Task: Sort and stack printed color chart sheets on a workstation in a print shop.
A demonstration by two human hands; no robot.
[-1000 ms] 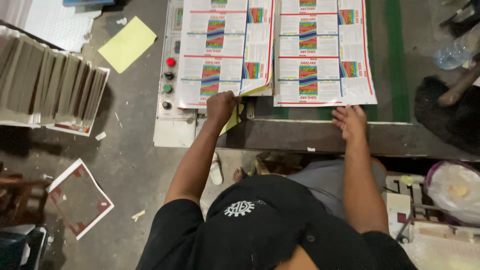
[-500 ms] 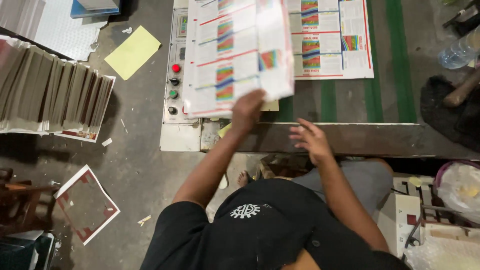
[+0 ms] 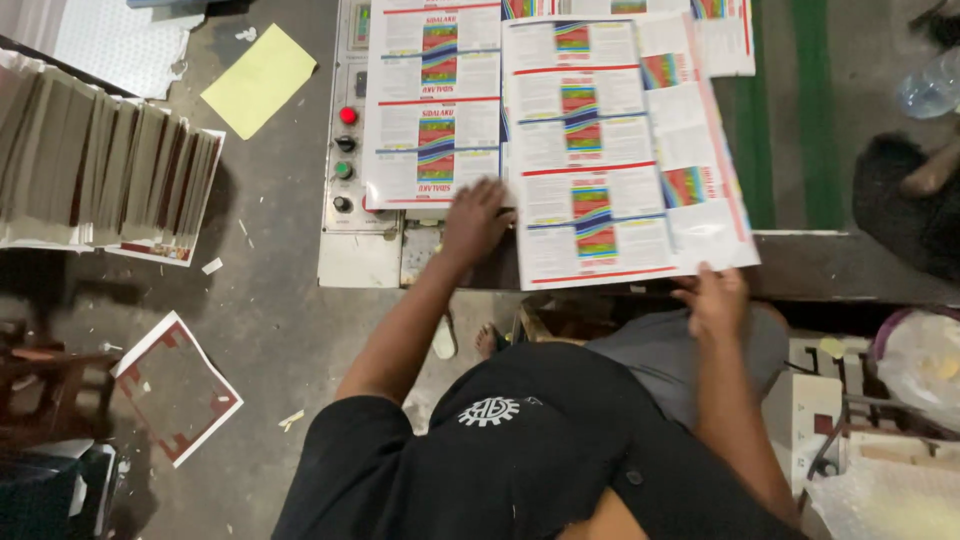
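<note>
A large printed sheet with rows of colourful label panels lies tilted over the right side of the dark table, its near edge jutting past the table's front. My right hand grips that sheet at its near right corner. My left hand rests with fingers spread on the near right corner of a second printed sheet, which lies flat on the left, right beside the tilted sheet's left edge.
A grey control panel with red, green and black buttons adjoins the table's left. On the floor are a yellow paper, a fanned stack of sheets and a cut-out frame. Another person's limb and a bottle lie right.
A second ago both hands rested at the table's front edge with the sheets flat. My left hand lifted a sheet off the left pile; it now lies rightward, held by my right hand.
</note>
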